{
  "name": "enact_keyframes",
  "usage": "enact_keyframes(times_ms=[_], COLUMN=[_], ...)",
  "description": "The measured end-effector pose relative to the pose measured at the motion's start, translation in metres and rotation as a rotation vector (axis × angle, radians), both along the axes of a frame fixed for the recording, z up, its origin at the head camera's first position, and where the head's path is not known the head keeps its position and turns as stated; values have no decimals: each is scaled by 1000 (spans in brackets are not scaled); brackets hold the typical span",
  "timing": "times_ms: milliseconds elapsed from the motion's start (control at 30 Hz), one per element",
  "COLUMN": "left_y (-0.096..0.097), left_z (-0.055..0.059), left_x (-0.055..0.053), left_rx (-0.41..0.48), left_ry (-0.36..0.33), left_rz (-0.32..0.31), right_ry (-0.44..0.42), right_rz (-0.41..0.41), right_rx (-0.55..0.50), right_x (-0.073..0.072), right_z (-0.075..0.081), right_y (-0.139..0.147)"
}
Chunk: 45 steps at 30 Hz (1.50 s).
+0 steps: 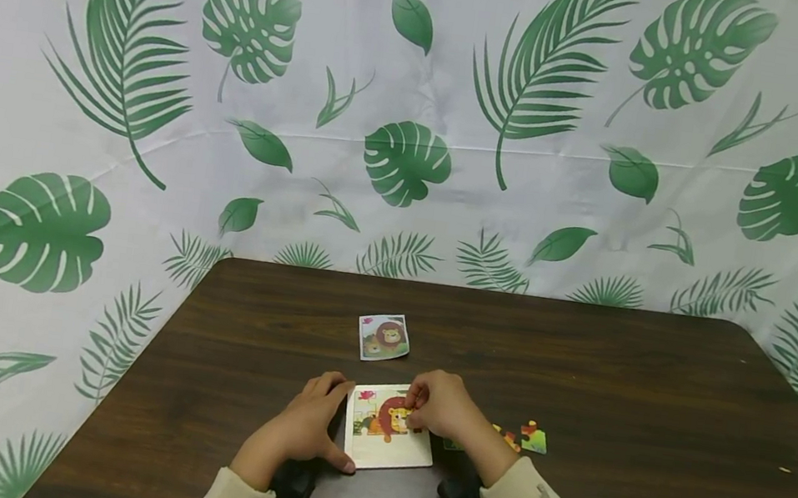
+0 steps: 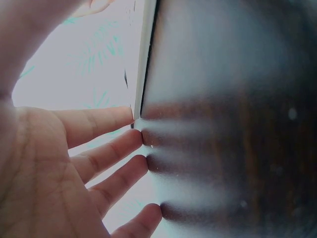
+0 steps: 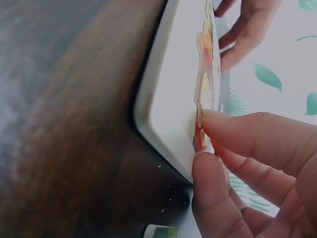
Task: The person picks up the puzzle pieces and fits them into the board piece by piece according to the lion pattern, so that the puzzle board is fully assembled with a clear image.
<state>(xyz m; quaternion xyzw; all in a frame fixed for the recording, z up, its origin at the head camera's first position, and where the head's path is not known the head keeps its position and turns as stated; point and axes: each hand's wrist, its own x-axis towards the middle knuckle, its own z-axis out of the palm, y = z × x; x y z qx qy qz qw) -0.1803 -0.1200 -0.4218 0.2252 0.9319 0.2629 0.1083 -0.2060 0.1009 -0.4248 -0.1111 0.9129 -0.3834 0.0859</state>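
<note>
A pale wooden jigsaw board [image 1: 393, 455] lies on the table, its assembled pieces showing part of a lion picture [image 1: 394, 415]. My left hand [image 1: 311, 419] rests along the board's left side, thumb at the near corner and index finger at the far one. In the left wrist view its fingers [image 2: 111, 148] are fairly straight, with several fingertips on the tabletop. Over the board's right part, my right hand [image 1: 445, 404] pinches a puzzle piece [image 3: 200, 140] between thumb and forefinger, at the edge of the joined pieces. Fingers hide most of that piece.
Several loose puzzle pieces [image 1: 535, 438] lie right of the board, partly behind my right forearm. Beyond the board is a lion picture card [image 1: 383, 339]. The dark wooden table [image 1: 616, 379] reaches back to a leaf-patterned cloth [image 1: 422, 75].
</note>
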Motion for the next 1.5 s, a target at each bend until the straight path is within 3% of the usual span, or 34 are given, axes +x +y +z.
enact_keyframes(times_ms=[267,600,800,1100,1500], left_y=[-1,-1,-2,-1,0], left_z=[-1,1,-1,0,-2], left_x=[-1,0,-1,-1,-1], left_rx=[-3,-5,-9,-1,-9], left_ry=[4,8,7,6,2], left_rz=[1,5,5,3,8], right_ry=[-61,-77,-53,-38,58], right_rz=[-53,-61,-22,140,115], right_rx=[7,13,-4,-147,-145], right_x=[-3,-4,-4,-6,-4], right_z=[4,5,2,-3,1], right_y=[-3,-4,-1,22,55])
